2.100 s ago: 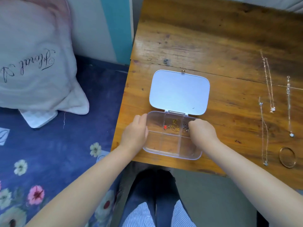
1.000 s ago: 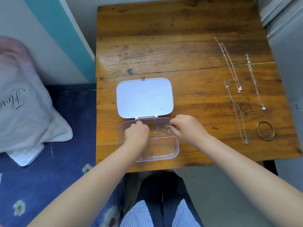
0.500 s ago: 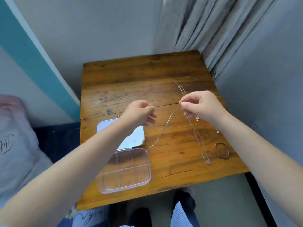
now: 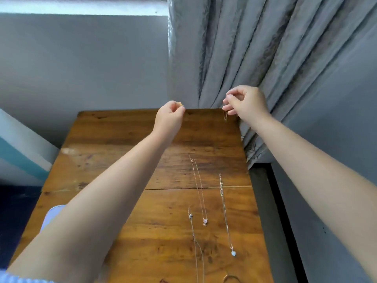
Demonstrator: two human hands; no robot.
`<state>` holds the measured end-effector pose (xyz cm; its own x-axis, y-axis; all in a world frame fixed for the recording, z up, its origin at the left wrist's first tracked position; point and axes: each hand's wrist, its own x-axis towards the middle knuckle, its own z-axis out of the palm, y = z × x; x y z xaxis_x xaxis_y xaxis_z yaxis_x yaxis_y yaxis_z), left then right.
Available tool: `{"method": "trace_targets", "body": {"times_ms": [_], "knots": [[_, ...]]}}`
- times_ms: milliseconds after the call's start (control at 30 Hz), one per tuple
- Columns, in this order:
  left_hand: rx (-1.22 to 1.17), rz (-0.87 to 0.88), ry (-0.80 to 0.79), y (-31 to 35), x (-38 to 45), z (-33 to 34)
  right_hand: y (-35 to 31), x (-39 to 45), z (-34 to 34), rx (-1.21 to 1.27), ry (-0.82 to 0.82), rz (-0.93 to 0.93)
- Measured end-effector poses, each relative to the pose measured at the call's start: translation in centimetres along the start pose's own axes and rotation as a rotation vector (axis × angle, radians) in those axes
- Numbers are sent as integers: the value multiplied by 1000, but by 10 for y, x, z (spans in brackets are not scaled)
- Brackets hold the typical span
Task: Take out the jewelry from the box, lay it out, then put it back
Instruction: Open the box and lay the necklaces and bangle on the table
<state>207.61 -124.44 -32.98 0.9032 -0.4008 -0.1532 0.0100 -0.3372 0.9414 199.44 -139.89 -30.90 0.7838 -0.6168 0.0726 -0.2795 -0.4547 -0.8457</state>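
Jewelry is seen in two places. A small gold piece (image 4: 180,104) is pinched in the closed fingers (image 4: 177,108) of the left hand (image 4: 169,117), raised over the far edge of the table (image 4: 114,152). A short length of fine chain (image 4: 225,115) is hung from the pinched fingers (image 4: 228,103) of the right hand (image 4: 245,103), held near the far right corner; whether the two pieces are joined by a strand cannot be told. Three necklaces are laid out lengthwise on the right half of the wood: one with a pink pendant (image 4: 205,221), one with a pale blue pendant (image 4: 233,253), and one with a dark charm (image 4: 190,216). A bangle (image 4: 230,278) is cut off by the bottom edge. The white box lid (image 4: 53,213) is glimpsed behind the left forearm. Grey curtain (image 4: 265,58) is hung behind the right hand.
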Motion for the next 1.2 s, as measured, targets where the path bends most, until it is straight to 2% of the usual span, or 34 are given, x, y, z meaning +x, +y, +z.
{"method": "trace_targets", "body": {"times_ms": [133,233,333,400,533,633,800,933,1100,1200], "knots": [[189,-45,-6,-30,30,43,69,17,15,-99,-8,5],[400,-180,-26,-77,28,63,127,-2,43,-335,-73,-16],[546,-300,-67,-117,6,72,173,-29,66,-590,-225,-90],[558,-359,-82,-136,-5,74,188,-45,75,-710,-278,-182],[394,-424,-14,-156,-24,75,204,-68,80,-663,-199,-246],[412,-400,-16,-168,-38,74,213,-77,78,-649,-185,-201],[470,-376,11,-177,-56,73,213,-96,75,-799,-161,-423],[682,-283,18,-178,-67,72,213,-106,72,-824,-186,-361],[710,-222,-7,-182,-76,70,208,-118,72,-752,-199,-309],[701,-158,4,-183,-93,62,206,-135,69,-669,-242,-212]]}}
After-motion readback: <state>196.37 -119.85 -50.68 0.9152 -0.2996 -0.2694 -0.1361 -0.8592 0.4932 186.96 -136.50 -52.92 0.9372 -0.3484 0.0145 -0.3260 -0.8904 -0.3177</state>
